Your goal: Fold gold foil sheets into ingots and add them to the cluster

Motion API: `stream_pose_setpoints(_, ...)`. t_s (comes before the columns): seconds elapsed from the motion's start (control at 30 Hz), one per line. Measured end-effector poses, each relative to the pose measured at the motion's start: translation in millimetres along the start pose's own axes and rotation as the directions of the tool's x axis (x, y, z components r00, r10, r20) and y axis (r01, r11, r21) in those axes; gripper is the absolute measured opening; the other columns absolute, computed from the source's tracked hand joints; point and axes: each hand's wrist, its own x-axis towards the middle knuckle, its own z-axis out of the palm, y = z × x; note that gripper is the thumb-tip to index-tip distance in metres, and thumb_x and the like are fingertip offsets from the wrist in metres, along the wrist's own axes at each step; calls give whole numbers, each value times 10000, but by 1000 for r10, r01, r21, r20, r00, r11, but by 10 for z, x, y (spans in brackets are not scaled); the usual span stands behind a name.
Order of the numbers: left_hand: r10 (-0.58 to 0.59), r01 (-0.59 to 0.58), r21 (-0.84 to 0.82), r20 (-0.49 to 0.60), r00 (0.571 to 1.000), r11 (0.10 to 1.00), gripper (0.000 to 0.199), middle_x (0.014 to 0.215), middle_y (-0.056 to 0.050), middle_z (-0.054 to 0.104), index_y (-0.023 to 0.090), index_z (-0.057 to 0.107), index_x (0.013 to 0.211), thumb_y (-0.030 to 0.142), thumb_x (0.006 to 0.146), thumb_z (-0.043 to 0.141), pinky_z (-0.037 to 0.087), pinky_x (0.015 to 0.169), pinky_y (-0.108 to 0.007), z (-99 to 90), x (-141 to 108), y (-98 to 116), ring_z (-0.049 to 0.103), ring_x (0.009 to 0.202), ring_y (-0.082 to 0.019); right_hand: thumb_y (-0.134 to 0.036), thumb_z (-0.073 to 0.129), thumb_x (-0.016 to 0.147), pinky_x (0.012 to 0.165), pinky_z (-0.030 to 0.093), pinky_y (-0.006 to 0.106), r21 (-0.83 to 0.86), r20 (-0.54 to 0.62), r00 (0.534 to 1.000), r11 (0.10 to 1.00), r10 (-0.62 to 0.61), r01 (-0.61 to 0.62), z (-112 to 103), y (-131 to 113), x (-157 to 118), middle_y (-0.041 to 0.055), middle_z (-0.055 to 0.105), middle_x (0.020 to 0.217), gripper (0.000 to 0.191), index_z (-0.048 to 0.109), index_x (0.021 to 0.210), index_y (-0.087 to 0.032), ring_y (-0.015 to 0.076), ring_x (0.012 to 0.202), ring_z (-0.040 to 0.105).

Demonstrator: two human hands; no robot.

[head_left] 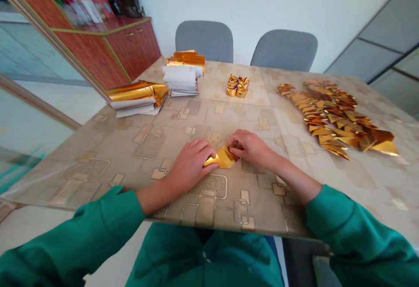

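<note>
Between my two hands, low over the near middle of the table, is a folded piece of gold foil paper (223,158). My left hand (193,161) grips its left end between thumb and fingers. At the right end my right hand (248,146) pinches the paper's edge with thumb and curled fingers. Beyond them stands a small cluster of folded gold foil pieces (238,86). Many more folded foil pieces (334,114) lie in overlapping rows on the right.
The patterned tablecloth (131,164) covers the table. Back left are a stack of foil sheets with white backs (181,79) and another pile of foil sheets (137,95). Two grey chairs (204,40) stand at the far edge. A reddish wooden cabinet (131,51) is at left.
</note>
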Motion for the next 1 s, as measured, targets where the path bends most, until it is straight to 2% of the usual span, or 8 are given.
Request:
stream_pose_setpoints(0.23, -59, 58, -73, -12, 998, 996, 362, 1109, -82, 627, 168, 575, 1202, 317, 881, 652, 469, 870, -403, 31, -6, -13, 564, 1021, -251, -31, 634, 725, 630, 369, 240, 64, -20, 1000, 998, 19, -18, 5, -47, -7, -16, 565, 715, 142, 591, 723, -167, 121, 677, 513)
stream_pose_setpoints(0.37, -80, 77, -102, -19, 997, 992, 384, 1094, -82, 637, 168, 580, 1215, 314, 869, 661, 484, 871, -395, 40, -6, -14, 589, 1012, -245, -43, 575, 803, 587, 391, 220, 276, -14, 1000, 961, -10, 14, 6, -58, -70, -42, 588, 685, 158, 617, 893, -166, 98, 601, 527)
stream_pose_setpoints(0.43, -102, 100, -131, -14, 995, 986, 372, 1038, -65, 648, 175, 588, 1200, 300, 859, 670, 489, 855, -385, 45, -3, -12, 599, 976, -235, -82, 575, 842, 614, 429, 229, 316, -50, 998, 947, -50, 63, -11, -54, -100, -29, 620, 726, 171, 643, 970, -173, 105, 635, 564)
stream_pose_setpoints(0.6, -127, 102, -252, -83, 988, 962, 240, 979, -51, 656, 165, 612, 1108, 201, 872, 634, 491, 798, -332, 37, 29, -20, 606, 888, -188, -176, 593, 915, 698, 479, 274, 222, -183, 953, 934, -241, 279, -140, -38, -151, 17, 686, 818, 148, 695, 1019, -203, 138, 757, 624)
stream_pose_setpoints(0.7, -30, -15, -216, -206, 978, 976, 30, 835, -20, 632, 169, 609, 890, 152, 893, 585, 462, 730, -292, -3, 82, -25, 580, 798, -165, -206, 590, 944, 746, 474, 310, 98, -237, 893, 905, -384, 415, -252, -52, -195, 40, 706, 858, 152, 691, 1058, -201, 159, 809, 626)
stream_pose_setpoints(0.77, 122, -141, -55, -262, 957, 988, 117, 807, -26, 628, 169, 599, 815, 142, 917, 549, 434, 727, -297, -29, 124, -17, 558, 790, -170, -206, 590, 947, 763, 449, 331, -43, -221, 860, 886, -460, 462, -306, -72, -244, 44, 703, 861, 127, 693, 1021, -197, 168, 812, 614)
stream_pose_setpoints(0.87, 316, -275, 203, -207, 926, 940, 210, 788, -36, 626, 166, 608, 791, 154, 961, 487, 385, 676, -304, -26, 162, 8, 520, 759, -179, -180, 542, 957, 761, 425, 338, -207, -127, 858, 859, -498, 468, -304, -95, -338, 43, 683, 832, 136, 678, 960, -191, 173, 794, 591)
stream_pose_setpoints(1.0, 379, -342, 284, -89, 921, 896, 251, 769, -34, 593, 166, 594, 774, 160, 982, 455, 371, 647, -316, 39, 141, 21, 493, 742, -190, -154, 471, 962, 728, 423, 320, -249, 14, 896, 866, -444, 433, -182, -87, -419, 45, 642, 801, 194, 646, 881, -174, 175, 772, 558)
